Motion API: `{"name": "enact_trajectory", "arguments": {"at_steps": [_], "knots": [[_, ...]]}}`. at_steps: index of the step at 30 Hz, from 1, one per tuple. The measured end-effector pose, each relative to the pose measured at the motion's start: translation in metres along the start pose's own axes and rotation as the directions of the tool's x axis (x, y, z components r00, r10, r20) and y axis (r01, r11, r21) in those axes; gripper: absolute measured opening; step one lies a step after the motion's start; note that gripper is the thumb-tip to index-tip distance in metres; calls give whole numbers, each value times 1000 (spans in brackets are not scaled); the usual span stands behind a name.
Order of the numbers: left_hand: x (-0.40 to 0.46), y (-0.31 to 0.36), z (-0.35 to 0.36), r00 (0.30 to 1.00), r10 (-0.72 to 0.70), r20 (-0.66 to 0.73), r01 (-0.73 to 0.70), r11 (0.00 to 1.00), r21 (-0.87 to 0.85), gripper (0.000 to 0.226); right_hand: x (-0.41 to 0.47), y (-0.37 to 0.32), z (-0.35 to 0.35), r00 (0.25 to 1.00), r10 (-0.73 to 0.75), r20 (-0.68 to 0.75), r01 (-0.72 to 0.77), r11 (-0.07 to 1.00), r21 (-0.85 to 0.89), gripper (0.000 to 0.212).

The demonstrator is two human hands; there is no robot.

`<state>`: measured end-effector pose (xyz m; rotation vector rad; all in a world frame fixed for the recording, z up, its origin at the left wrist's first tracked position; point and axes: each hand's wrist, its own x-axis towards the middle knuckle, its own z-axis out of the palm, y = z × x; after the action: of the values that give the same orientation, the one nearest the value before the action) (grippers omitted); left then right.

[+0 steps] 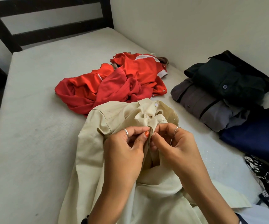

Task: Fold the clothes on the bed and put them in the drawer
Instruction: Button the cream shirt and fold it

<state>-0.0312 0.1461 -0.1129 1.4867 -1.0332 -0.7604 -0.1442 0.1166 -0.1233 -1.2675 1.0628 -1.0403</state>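
- Beige shirt lies on the bed directly in front of the person, its collar end away from them and its lower part trailing back under the forearms; the placket is gathered up into both hands, so it sits at the grip itself.
- Left hand pinches one edge of the front opening between thumb and curled fingers, close under the collar.
- Right hand pinches the facing edge, fingertips nearly touching those of the left. By my reading the two edges are held together to fasten a button, since a closed front keeps a shirt square when folded; the button itself is too small to make out.
- Red clothes lie in a crumpled heap just beyond the grip, past the collar, and look unfolded, likely waiting their turn.
- Folded stack of a black, a grey and a navy garment sits well to the right of the grip by the wall, probably set aside so the working space stays free.
- Patterned fabric lies at the right edge, nearer the person than the stack.
- No drawer is in view, so putting away seems some way off.
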Motion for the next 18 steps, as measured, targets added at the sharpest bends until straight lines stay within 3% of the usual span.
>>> {"name": "enact_trajectory", "arguments": {"at_steps": [4,6,10,13,18], "knots": [[-2,5,2,998,56,22,-59,992,111,16,1,3,0,990,-139,-22,133,975,-176,11],[-4,9,5,999,18,34,-20,999,34,2,0,6,1,967,-249,-46,226,932,-285,9],[-1,5,7,999,-33,3,33,999,-43,10,-2,13,6,889,-454,-55,367,780,-507,9],[2,0,7,995,-95,-28,91,987,-130,9,-2,13,9,858,-512,-50,406,734,-545,11],[3,-2,15,983,-178,-48,152,929,-338,9,-3,10,10,847,-526,-79,418,750,-512,4]]}}
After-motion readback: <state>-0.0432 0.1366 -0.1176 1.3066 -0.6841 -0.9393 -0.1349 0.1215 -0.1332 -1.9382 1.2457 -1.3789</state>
